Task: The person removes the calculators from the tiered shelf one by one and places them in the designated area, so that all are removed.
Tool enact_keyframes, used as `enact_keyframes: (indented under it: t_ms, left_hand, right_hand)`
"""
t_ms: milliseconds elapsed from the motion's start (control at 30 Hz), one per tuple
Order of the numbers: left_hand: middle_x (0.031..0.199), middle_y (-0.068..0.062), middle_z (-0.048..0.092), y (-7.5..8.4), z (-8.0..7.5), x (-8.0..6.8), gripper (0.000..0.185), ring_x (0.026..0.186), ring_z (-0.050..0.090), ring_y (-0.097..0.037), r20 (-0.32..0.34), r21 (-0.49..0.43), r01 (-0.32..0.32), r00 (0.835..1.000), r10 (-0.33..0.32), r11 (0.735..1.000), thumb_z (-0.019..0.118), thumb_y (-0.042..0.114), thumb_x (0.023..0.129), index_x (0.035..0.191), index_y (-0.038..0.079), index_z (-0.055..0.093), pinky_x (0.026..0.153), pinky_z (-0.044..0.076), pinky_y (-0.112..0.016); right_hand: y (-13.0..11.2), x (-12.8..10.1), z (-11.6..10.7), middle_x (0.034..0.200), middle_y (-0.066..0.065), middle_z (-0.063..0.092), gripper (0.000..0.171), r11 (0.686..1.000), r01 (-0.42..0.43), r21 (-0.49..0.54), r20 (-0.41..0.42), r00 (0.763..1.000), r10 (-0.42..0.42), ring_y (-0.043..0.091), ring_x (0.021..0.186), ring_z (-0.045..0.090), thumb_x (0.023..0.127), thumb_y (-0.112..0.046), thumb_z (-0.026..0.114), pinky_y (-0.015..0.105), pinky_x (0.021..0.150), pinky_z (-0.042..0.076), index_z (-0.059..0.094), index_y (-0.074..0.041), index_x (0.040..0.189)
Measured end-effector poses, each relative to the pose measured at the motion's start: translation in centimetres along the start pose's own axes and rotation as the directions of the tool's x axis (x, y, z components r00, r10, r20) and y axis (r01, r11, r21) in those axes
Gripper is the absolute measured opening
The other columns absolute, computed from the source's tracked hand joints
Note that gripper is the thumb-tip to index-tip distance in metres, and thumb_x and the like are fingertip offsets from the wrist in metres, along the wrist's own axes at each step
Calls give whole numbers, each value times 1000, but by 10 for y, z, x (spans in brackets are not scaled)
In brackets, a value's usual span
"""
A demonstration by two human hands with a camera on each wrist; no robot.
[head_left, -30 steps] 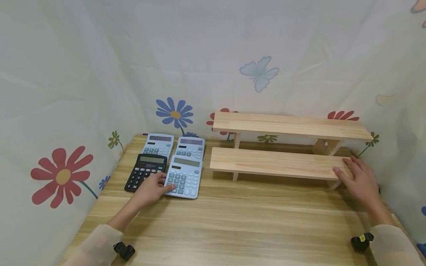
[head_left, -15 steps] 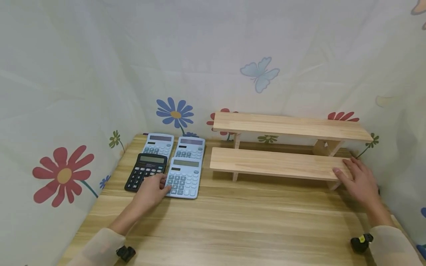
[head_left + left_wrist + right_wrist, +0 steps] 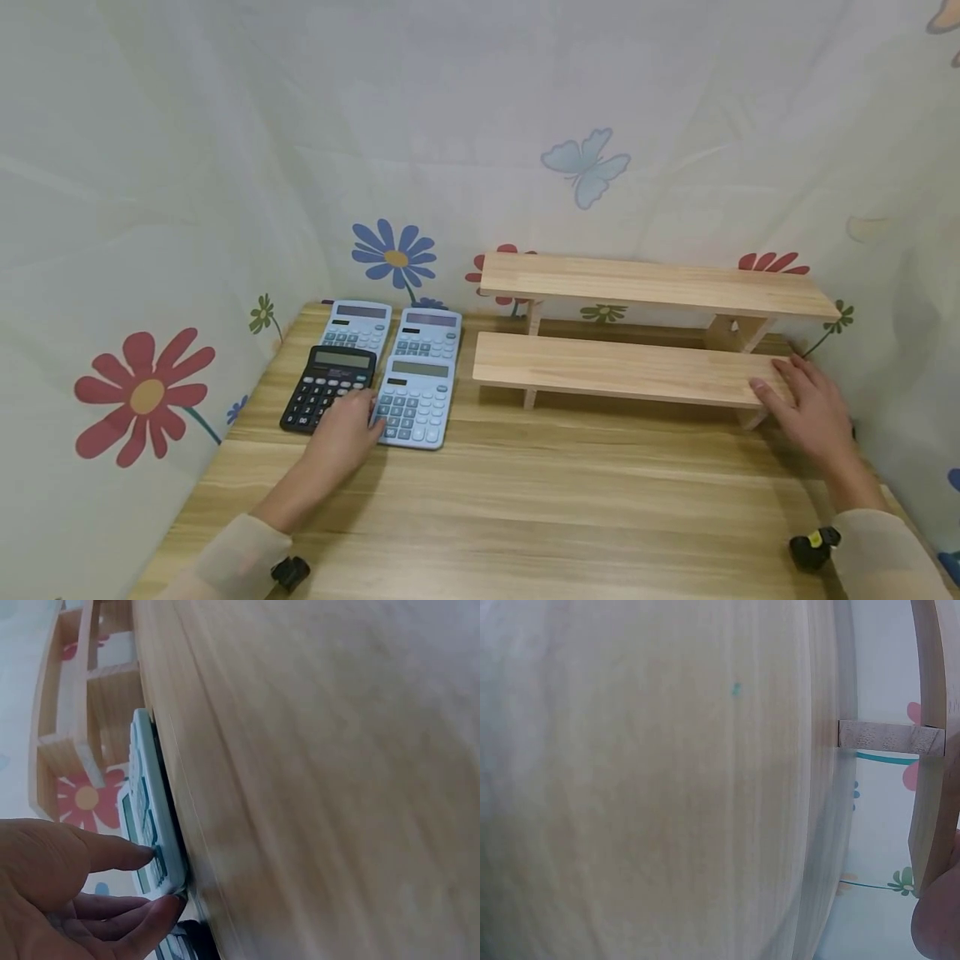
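A light blue calculator point(image 3: 414, 400) lies at the front right of a small group on the table. My left hand point(image 3: 347, 429) pinches its near left corner. In the left wrist view the thumb point(image 3: 124, 853) lies over its keys, and other fingers are at its edge. Just left of it is a black calculator point(image 3: 330, 387), partly behind that hand. Two more light blue calculators, one at the left point(image 3: 356, 325) and one at the right point(image 3: 429, 333), lie behind. My right hand point(image 3: 813, 408) rests on the right end of the lower board of a two-tier wooden shelf point(image 3: 622, 367).
The shelf's upper board point(image 3: 652, 283) stands at the back, near a flower-printed curtain point(image 3: 465, 150). The wood-grain table point(image 3: 525, 517) extends in front of the shelf and calculators. Small black cameras sit at both cuffs.
The front light blue calculator has shifted very slightly toward me. My left hand has turned a little, its thumb slipping toward the calculator's left edge. The right hand keeps its place on the shelf.
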State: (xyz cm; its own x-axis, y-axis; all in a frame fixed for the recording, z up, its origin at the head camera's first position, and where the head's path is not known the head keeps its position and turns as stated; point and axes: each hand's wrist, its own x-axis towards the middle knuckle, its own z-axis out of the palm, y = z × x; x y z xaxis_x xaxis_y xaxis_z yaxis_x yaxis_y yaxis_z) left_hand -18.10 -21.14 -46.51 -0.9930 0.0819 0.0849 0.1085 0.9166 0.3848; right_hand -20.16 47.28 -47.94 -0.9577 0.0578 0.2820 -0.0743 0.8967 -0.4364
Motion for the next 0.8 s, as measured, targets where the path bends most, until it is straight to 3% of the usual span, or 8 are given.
enact_keyframes:
  t_ms: [233, 400, 500, 633, 800]
  left_hand:
    - [99, -16, 68, 2, -1, 3, 39, 87, 66, -29, -26, 24, -40, 999, 40, 999, 82, 11, 91, 121, -10, 68, 76, 60, -48]
    - [113, -20, 71, 9, -17, 5, 44, 98, 69, -34, -40, 17, -64, 997, 64, 998, 78, 20, 97, 129, -7, 67, 85, 60, -53]
    - [120, -19, 71, 11, -32, 6, 45, 105, 70, -34, -33, 16, -81, 996, 82, 997, 75, 26, 100, 133, -4, 67, 88, 60, -55]
    - [132, -21, 68, 18, -59, 17, 50, 118, 67, -39, -29, -19, -189, 982, 188, 982, 73, 30, 102, 139, -3, 64, 98, 57, -58]
    - [154, -20, 54, 51, -101, 40, 66, 142, 51, -41, -27, -70, -282, 960, 280, 957, 69, 42, 104, 154, 3, 51, 115, 44, -62]
  right_hand:
    - [6, 0, -2, 165, 38, 23, 72, 1000, 17, -14, 12, 1000, -17, 65, 146, 20, 110, -44, 51, 85, 109, 19, 38, 9, 156]
    - [14, -4, -10, 164, 41, 20, 72, 999, 36, -25, 67, 997, -34, 66, 149, 15, 111, -43, 50, 86, 110, 16, 34, 10, 158]
    - [19, -5, -21, 157, 47, 26, 73, 997, 69, -37, 93, 994, -65, 69, 143, 22, 110, -41, 53, 86, 108, 19, 36, 14, 154]
    - [16, -8, -48, 145, 54, 33, 74, 997, 68, -46, 92, 994, -63, 74, 131, 30, 109, -37, 55, 86, 104, 25, 35, 21, 149]
    - [-17, -7, -84, 158, 51, 18, 82, 1000, 12, -25, 101, 995, -9, 74, 141, 17, 110, -39, 53, 89, 109, 15, 16, 12, 162]
